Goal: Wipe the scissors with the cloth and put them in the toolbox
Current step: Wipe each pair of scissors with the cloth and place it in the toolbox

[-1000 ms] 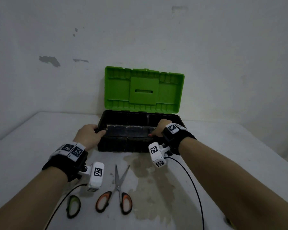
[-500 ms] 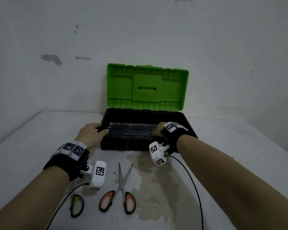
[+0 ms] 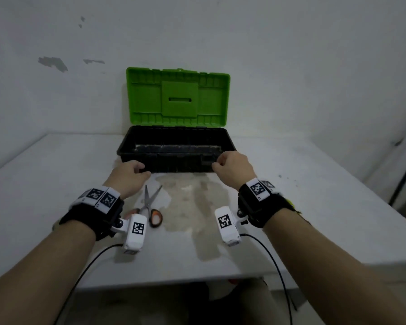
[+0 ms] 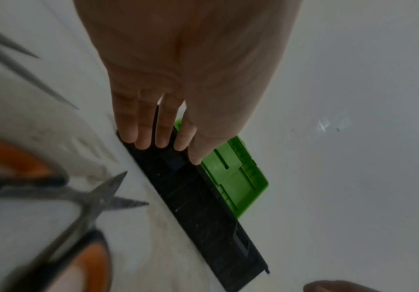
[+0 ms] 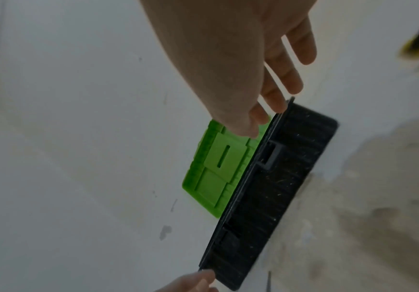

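The black plastic toolbox stands on the white tabletop with its green lid raised, and both hands hover at its near wall: the left hand at the left corner with fingers relaxed and holding nothing, the right hand at the right corner with fingers likewise loose and empty. The orange-handled steel scissors lie on the tabletop just in front of the box, blades apart, tips toward it, beside the left wrist. No cloth can be identified, so wiping and stowing both appear to remain.
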`<state>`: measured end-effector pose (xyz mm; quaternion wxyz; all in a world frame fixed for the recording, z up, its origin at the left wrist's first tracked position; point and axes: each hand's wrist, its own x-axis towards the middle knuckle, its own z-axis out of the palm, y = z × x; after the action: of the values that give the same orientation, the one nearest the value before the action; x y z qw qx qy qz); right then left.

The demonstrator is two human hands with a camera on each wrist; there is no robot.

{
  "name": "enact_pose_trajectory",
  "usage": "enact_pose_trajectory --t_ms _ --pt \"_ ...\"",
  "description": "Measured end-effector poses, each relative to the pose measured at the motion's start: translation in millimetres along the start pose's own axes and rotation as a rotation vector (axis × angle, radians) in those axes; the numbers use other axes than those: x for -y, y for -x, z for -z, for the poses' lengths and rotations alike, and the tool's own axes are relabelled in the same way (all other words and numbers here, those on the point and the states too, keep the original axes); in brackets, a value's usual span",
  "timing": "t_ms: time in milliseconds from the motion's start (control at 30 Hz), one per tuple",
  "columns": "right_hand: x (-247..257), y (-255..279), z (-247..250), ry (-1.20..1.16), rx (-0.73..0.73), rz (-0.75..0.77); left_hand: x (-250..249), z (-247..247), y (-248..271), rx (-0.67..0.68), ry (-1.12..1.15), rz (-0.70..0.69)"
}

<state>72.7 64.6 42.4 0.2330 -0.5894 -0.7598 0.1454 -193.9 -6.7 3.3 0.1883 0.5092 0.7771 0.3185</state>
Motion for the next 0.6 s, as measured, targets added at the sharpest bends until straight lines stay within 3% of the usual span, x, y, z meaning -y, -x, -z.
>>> enact_pose_trajectory --t_ms 267,600 --pt "-91.3 51.5 7.6 0.18 -0.028 -0.203 -8.9 -30.1 58.0 0.052 -0.101 0.082" --pt "-121.6 42.4 6.0 0.369 0.055 -0.372 1.3 -30.9 66.3 0.068 -0.462 0.117"
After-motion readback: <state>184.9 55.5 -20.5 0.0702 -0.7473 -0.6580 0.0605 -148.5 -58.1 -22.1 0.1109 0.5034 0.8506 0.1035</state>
